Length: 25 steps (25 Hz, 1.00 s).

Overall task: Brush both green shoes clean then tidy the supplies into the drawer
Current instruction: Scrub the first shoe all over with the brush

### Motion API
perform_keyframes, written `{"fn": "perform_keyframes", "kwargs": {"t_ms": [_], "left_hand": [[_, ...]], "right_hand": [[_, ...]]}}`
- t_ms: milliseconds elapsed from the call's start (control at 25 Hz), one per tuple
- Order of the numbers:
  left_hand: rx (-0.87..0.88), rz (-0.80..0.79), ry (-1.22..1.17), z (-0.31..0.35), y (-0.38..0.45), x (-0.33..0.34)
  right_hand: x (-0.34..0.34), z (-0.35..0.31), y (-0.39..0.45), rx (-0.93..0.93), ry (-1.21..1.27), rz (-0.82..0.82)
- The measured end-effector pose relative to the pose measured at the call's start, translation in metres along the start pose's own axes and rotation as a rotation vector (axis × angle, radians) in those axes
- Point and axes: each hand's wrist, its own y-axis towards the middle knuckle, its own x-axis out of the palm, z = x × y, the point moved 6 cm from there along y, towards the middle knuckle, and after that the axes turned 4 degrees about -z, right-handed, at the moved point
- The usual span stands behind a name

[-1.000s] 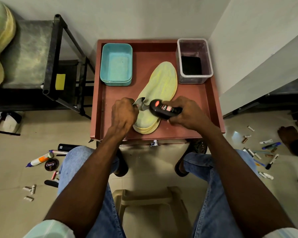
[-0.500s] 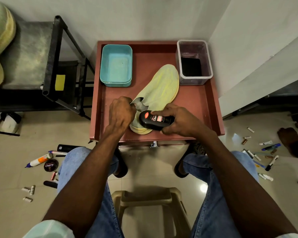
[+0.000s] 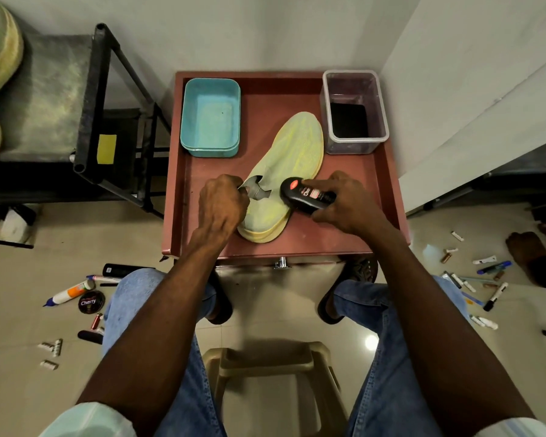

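Half a second back the brush sat over the heel; now it lies further up the shoe, over the right side by the collar, and the shoe's toe has swung a little back toward the clear tub.

By size, largest first. The worktop (image 3: 300, 93), a red-brown tray-like surface with a raised rim, carries everything. On it the shoe (image 3: 292, 146) lies slantwise, heel near the person, toe close to the clear tub (image 3: 353, 143) at the far right; a teal tub (image 3: 211, 116) sits at far left. The left hand (image 3: 223, 205) is the steadying grip: its fingers curl round the shoe's collar at the heel opening. The right hand (image 3: 349, 205) is closed round the brush (image 3: 306, 194), a black one with red labels, pressed against the shoe's upper. A drawer knob (image 3: 281, 263) shows under the front edge; the drawer looks shut.

As I judge it, the work is early to middling: one shoe is being brushed, and the second is not on the worktop, though something green lies on the rack at far left, too cut off to name. Tidying has not begun: a polish tin (image 3: 91, 302) and pens lie on the floor.
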Motion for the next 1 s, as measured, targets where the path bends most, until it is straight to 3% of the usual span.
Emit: {"fn": "perform_keyframes", "kwargs": {"t_ms": [80,200,240,360,400,560,680,760,840,880,1000], "left_hand": [[0.011,0.004,0.005,0.000,0.001,-0.001],[-0.002,0.004,0.022,-0.001,0.003,0.001],[0.001,-0.003,0.030,-0.001,0.003,0.002],[0.020,-0.011,0.039,-0.001,0.004,0.002],[0.025,-0.008,0.037,-0.001,0.005,0.002],[0.030,0.005,0.045,0.000,0.006,0.001],[0.039,-0.005,0.035,0.000,0.006,0.003],[0.034,-0.013,0.029,-0.001,0.007,0.003],[0.034,-0.019,0.024,-0.002,0.008,0.003],[0.041,-0.028,0.021,-0.002,0.009,0.004],[0.066,-0.051,0.020,-0.003,0.011,0.005]], "right_hand": [[-0.004,0.001,-0.001,0.009,-0.020,0.050],[0.027,-0.022,-0.010,-0.189,0.108,-0.224],[0.026,-0.021,-0.008,-0.177,0.096,-0.224],[0.000,0.001,0.005,0.044,-0.032,0.074],[-0.001,-0.001,0.004,0.034,-0.055,0.099],[0.029,-0.024,-0.005,-0.177,0.059,-0.201],[0.006,-0.004,0.005,0.033,-0.025,0.071],[0.011,-0.013,0.005,-0.049,-0.055,0.057],[0.024,-0.022,0.002,-0.154,0.015,-0.085],[0.021,-0.017,0.004,-0.113,0.033,-0.074],[-0.001,0.000,0.008,0.079,-0.070,0.182]]}}
